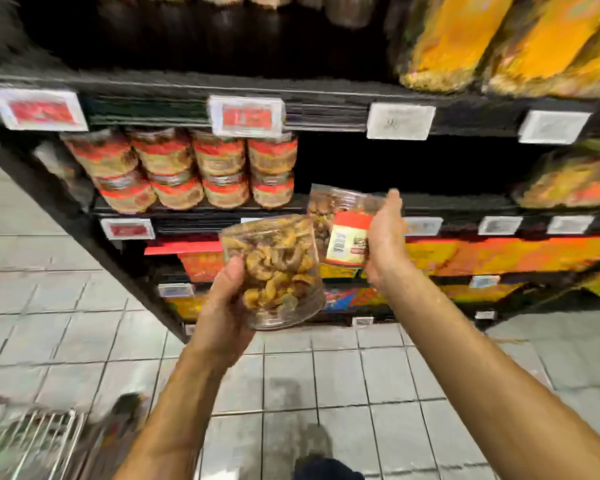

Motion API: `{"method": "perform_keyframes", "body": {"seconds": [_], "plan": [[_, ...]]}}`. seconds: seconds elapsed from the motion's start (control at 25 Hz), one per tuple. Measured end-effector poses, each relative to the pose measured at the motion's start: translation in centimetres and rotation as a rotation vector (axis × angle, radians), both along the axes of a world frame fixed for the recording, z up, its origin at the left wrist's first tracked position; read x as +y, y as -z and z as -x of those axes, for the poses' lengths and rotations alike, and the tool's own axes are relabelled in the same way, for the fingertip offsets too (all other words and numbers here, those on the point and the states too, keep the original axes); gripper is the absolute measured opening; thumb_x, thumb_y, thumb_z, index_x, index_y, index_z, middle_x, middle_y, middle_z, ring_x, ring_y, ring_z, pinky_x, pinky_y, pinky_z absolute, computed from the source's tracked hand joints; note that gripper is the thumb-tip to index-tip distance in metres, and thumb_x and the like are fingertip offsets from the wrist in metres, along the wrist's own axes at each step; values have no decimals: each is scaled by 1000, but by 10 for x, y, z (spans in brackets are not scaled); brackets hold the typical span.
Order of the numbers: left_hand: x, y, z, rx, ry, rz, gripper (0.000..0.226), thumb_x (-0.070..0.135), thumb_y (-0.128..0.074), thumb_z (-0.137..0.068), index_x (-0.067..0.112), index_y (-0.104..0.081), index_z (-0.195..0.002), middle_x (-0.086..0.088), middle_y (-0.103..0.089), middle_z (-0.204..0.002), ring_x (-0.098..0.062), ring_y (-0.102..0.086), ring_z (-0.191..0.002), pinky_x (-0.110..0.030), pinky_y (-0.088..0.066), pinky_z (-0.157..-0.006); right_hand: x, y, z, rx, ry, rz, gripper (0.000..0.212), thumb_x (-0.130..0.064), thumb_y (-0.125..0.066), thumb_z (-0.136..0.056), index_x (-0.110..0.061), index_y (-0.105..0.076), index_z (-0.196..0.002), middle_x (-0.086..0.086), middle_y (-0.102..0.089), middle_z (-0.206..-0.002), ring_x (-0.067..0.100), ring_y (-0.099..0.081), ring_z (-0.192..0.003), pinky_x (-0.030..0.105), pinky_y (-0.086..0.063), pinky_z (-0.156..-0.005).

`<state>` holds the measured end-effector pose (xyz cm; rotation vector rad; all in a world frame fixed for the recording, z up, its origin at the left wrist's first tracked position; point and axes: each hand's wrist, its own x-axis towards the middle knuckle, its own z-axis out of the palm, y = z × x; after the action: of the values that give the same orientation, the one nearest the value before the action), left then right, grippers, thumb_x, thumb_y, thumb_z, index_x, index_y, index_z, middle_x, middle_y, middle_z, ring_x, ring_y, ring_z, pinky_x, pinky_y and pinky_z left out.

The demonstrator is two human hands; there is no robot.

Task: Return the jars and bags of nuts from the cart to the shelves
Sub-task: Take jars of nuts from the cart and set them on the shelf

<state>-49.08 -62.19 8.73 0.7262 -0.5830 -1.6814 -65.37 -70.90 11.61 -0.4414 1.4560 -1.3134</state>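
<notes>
My left hand [226,306] grips a clear plastic jar of nuts [274,268], held tilted in front of the shelves with its base toward me. Beside it, my right hand [385,237] holds a second clear jar of nuts [340,226] with a red and cream label, up by the front edge of the middle shelf [465,202]. The two jars nearly touch. Behind that jar the shelf bay is dark and bare. To the left on the same shelf stand stacked jars with red labels [201,168]. The cart's wire basket [42,441] shows at the bottom left.
Orange and yellow bags [499,39] lie on the upper shelf at the right, and more bags [575,181] on the middle shelf's right end. Price tags [246,116] line the shelf edges. Colourful packages fill the lower shelves. Grey floor tiles [343,375] spread below; my shoe [326,469] shows at the bottom.
</notes>
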Motion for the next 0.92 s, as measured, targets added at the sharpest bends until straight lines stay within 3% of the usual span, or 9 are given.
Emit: {"method": "perform_keyframes", "body": {"seconds": [0.12,0.24,0.32,0.48,0.52,0.64,0.84,0.92], "plan": [[-50,24,27,24,-77,-59,80,58,-90,-22,17,-77,-89,-5,-75,-93,-18,-71,-86,-44,-54,-83,-56,27,24,63,-41,-14,47,-48,-26,-99,-18,-50,-73,-8,-62,-43,10,-61,-39,21,-49,-44],[-97,48,46,-5,-91,1,72,59,-88,-27,19,-78,-86,-2,-75,-90,-15,-72,-84,-33,-59,-71,-109,61,30,99,-84,17,50,-52,-25,-98,-19,-52,-73,10,-70,-85,29,-68,-78,42,-56,-79],[-118,66,53,-20,-115,71,67,60,-86,-34,21,-78,-88,0,-75,-93,-13,-71,-88,-29,-58,-71,-134,81,24,101,-84,48,53,-50,-24,-98,-16,-58,-77,16,-67,-98,37,-64,-93,50,-50,-90],[-143,93,60,-8,-163,183,61,61,-82,-44,26,-76,-94,5,-73,-102,-11,-68,-99,-30,-57,-78,-158,114,19,199,-111,241,52,-45,-21,-100,-11,-60,-107,9,-66,-97,21,-63,-83,26,-50,-68],[-149,98,60,-5,-169,187,62,60,-82,-44,26,-76,-95,5,-73,-103,-11,-68,-100,-30,-57,-78,-161,120,17,229,-123,287,53,-45,-20,-101,-10,-59,-110,9,-66,-98,20,-62,-85,24,-49,-68],[-162,112,58,30,-186,220,62,55,-83,-47,20,-75,-98,2,-73,-104,-13,-67,-101,-31,-56,-79,-172,129,12,286,-119,389,53,-41,-20,-101,-6,-54,-122,16,-64,-111,27,-60,-102,35,-48,-85],[-170,121,50,53,-159,273,56,52,-79,-55,17,-75,-98,2,-74,-98,-11,-68,-99,-30,-55,-81,-182,132,13,355,-188,411,55,-45,-17,-100,-11,-46,-133,15,-62,-117,26,-59,-106,38,-49,-88],[-167,121,48,22,-141,253,59,53,-80,-54,18,-74,-101,1,-73,-105,-13,-66,-104,-30,-54,-83,-180,133,17,333,-235,400,55,-45,-18,-101,-12,-45,-134,11,-62,-115,20,-60,-104,31,-49,-84]]}}
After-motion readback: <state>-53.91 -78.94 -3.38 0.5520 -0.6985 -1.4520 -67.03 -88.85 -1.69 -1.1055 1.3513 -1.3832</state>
